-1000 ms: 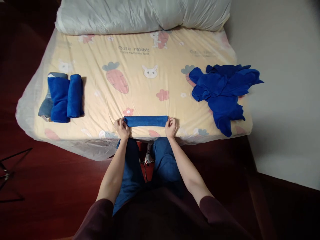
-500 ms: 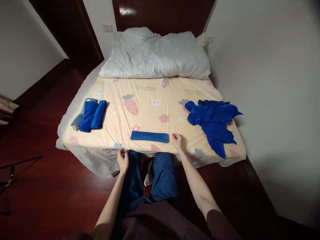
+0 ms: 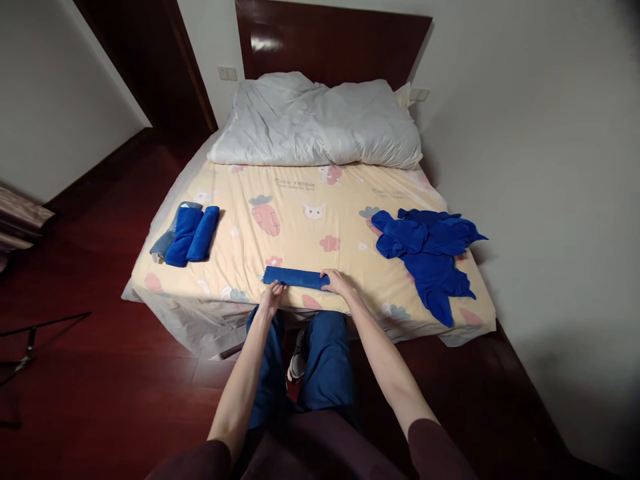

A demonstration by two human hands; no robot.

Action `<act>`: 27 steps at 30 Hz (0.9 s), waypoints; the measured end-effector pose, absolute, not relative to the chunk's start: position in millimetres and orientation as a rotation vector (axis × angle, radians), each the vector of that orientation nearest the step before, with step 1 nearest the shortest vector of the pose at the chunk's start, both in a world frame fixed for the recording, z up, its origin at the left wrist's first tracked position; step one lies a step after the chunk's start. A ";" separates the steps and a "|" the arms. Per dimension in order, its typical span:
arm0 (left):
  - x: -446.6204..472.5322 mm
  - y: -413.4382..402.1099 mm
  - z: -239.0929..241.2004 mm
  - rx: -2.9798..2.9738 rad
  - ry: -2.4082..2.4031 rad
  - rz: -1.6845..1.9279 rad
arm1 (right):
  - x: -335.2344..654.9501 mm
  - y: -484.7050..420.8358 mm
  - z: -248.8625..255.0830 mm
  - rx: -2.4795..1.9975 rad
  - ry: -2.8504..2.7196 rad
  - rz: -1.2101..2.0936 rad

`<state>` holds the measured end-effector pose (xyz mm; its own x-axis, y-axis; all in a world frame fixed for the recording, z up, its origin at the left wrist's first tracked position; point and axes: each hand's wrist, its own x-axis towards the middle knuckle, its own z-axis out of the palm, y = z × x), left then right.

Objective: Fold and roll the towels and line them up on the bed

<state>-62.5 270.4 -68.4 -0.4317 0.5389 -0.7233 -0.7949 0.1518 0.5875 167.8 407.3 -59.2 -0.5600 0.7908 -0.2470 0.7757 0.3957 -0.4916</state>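
Observation:
A blue towel [image 3: 297,277], folded into a long flat strip, lies near the front edge of the bed. Its left end is at my left hand [image 3: 271,297], whose thumb and fingers close on the near edge. At the other end my right hand [image 3: 338,283] curls over the strip, fingers on top and thumb at the near side. To the left lie rolled or folded towels: two blue ones [image 3: 184,233] and a grey-blue one [image 3: 167,241] partly beneath them. A loose heap of blue towels [image 3: 425,250] spreads over the right side.
The bed [image 3: 300,227] has a yellow sheet with carrot and rabbit prints. A bunched pale quilt [image 3: 320,123] lies across its head, before a dark headboard [image 3: 330,43]. A wall [image 3: 540,200] runs along the right. A black stand [image 3: 31,340] is on the floor at left.
Both hands have moved inward to the folded towel and taken hold of its two ends. My left hand rose from below the bed edge; the right came in from the right. The view shifted slightly.

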 end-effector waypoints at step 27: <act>-118.0 300.2 12.5 0.605 1.204 1.746 | 81.4 360.2 -38.0 -1.396 -2.422 0.939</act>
<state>-118.0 300.2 12.5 -0.4734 0.8758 -0.0939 -0.3990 -0.1182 0.9093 81.4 360.2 -38.0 -0.5375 0.8313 -0.1414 0.7096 0.3552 -0.6085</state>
